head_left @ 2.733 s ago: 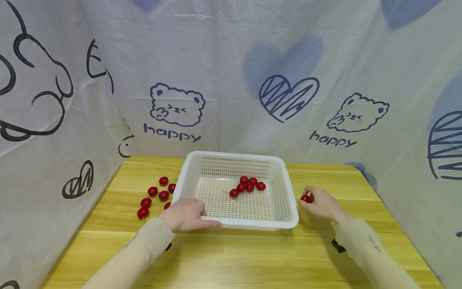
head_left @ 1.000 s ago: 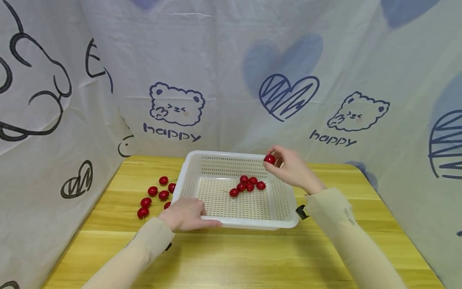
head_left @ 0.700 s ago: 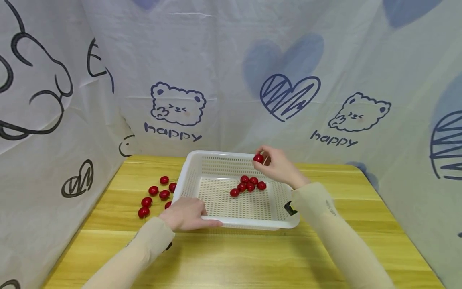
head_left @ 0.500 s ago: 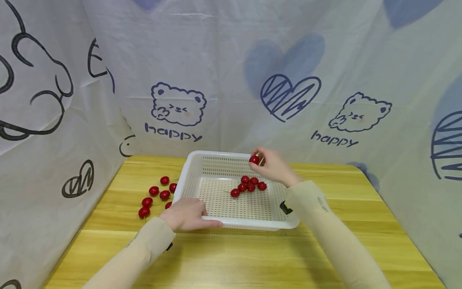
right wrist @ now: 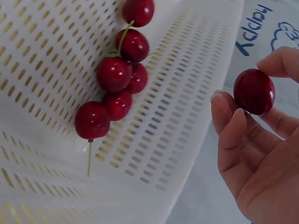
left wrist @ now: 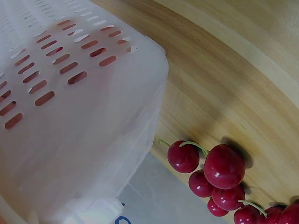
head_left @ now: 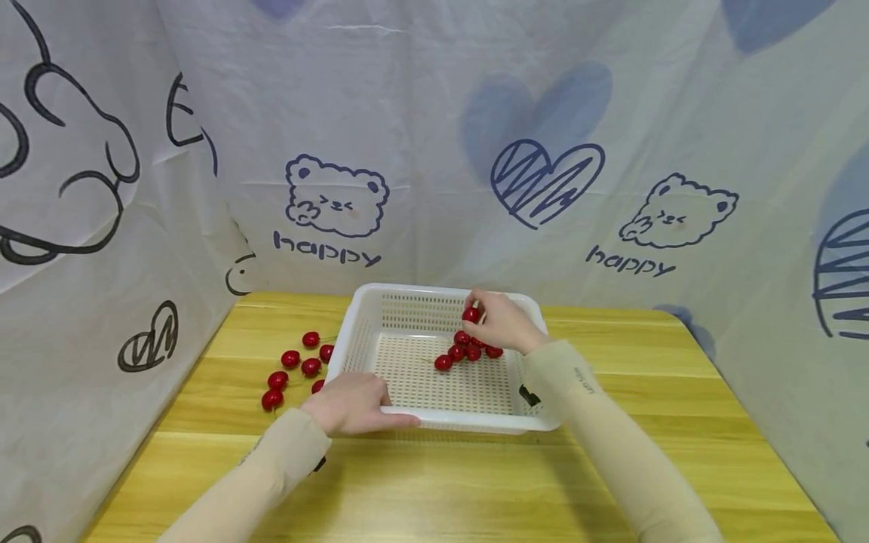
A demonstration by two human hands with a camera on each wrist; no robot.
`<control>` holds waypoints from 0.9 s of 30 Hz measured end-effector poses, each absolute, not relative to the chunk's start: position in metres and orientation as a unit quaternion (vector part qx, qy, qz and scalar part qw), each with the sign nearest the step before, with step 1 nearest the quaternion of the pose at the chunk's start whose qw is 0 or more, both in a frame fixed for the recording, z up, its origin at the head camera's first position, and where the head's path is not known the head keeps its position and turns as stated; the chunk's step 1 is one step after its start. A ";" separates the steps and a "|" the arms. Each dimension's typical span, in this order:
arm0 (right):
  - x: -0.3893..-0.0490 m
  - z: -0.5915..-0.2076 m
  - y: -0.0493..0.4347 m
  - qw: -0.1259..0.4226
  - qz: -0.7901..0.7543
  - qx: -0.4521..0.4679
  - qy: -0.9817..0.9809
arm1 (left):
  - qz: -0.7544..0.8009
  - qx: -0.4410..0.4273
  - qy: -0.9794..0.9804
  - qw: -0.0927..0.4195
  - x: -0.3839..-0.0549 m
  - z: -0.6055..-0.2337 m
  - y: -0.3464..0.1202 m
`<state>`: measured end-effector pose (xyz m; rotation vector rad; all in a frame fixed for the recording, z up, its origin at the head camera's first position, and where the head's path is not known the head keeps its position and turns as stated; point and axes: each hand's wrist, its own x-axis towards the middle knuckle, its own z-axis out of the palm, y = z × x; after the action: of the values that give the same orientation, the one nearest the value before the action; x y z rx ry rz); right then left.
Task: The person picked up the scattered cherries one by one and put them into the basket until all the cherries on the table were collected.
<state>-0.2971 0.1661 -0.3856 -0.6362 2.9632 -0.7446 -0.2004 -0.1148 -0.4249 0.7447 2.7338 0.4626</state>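
Note:
A white perforated plastic basket (head_left: 434,418) stands on the wooden table, with several red cherries (head_left: 443,363) lying together in its right half. My left hand (head_left: 353,403) grips the basket's near left corner, the thumb along the front rim. Over the back right part of the basket my right hand (head_left: 502,323) pinches one cherry (right wrist: 254,92) between thumb and fingers, above the ones inside. In the right wrist view the cherries in the basket (right wrist: 114,74) lie to the left of that hand, some with green stems.
Left of the basket, several more cherries (head_left: 290,359) lie loose on the wooden table (head_left: 434,490); the left wrist view shows these cherries (left wrist: 224,166) close beside the basket wall (left wrist: 93,126). A printed cloth (head_left: 434,151) hangs behind the table and along its sides.
My right hand picked up the cherry right of the basket and carried it left over the basket, then lowered it a little. The left hand keeps its grip on the corner.

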 end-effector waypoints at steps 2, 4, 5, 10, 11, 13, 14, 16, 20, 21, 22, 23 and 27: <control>-0.299 -0.388 0.166 0.015 -0.232 -0.202 0.951 | 0.159 0.257 0.944 0.134 -0.200 -0.425 -0.115; -0.300 -0.391 0.165 0.020 -0.228 -0.200 0.953 | 0.158 0.257 0.944 0.134 -0.200 -0.425 -0.115; -0.301 -0.391 0.164 0.022 -0.225 -0.199 0.953 | 0.158 0.257 0.944 0.134 -0.201 -0.425 -0.115; -0.303 -0.395 0.162 0.026 -0.206 -0.197 0.958 | 0.160 0.253 0.944 0.138 -0.200 -0.424 -0.114; -0.304 -0.396 0.162 0.026 -0.201 -0.198 0.959 | 0.160 0.253 0.944 0.138 -0.200 -0.424 -0.114; -0.305 -0.397 0.162 0.029 -0.192 -0.197 0.961 | 0.161 0.253 0.944 0.138 -0.200 -0.423 -0.114; -0.305 -0.398 0.161 0.032 -0.190 -0.197 0.961 | 0.161 0.253 0.944 0.138 -0.199 -0.423 -0.114; -0.306 -0.399 0.161 0.040 -0.191 -0.193 0.962 | 0.161 0.255 0.944 0.136 -0.199 -0.423 -0.114; -0.307 -0.402 0.160 0.052 -0.189 -0.186 0.963 | 0.161 0.257 0.943 0.135 -0.199 -0.423 -0.115; -0.308 -0.403 0.160 0.054 -0.187 -0.184 0.963 | 0.161 0.257 0.943 0.135 -0.199 -0.423 -0.115; -0.308 -0.404 0.160 0.056 -0.184 -0.184 0.964 | 0.161 0.258 0.943 0.135 -0.198 -0.423 -0.115; -0.309 -0.405 0.159 0.058 -0.182 -0.183 0.964 | 0.161 0.258 0.943 0.135 -0.198 -0.423 -0.115; -0.310 -0.407 0.160 0.066 -0.172 -0.183 0.966 | 0.160 0.259 0.943 0.134 -0.199 -0.423 -0.115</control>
<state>-0.3096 0.1596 -0.4073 -0.5515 2.9134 -0.5187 -0.1985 -0.1148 -0.4231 0.7522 2.7333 0.4633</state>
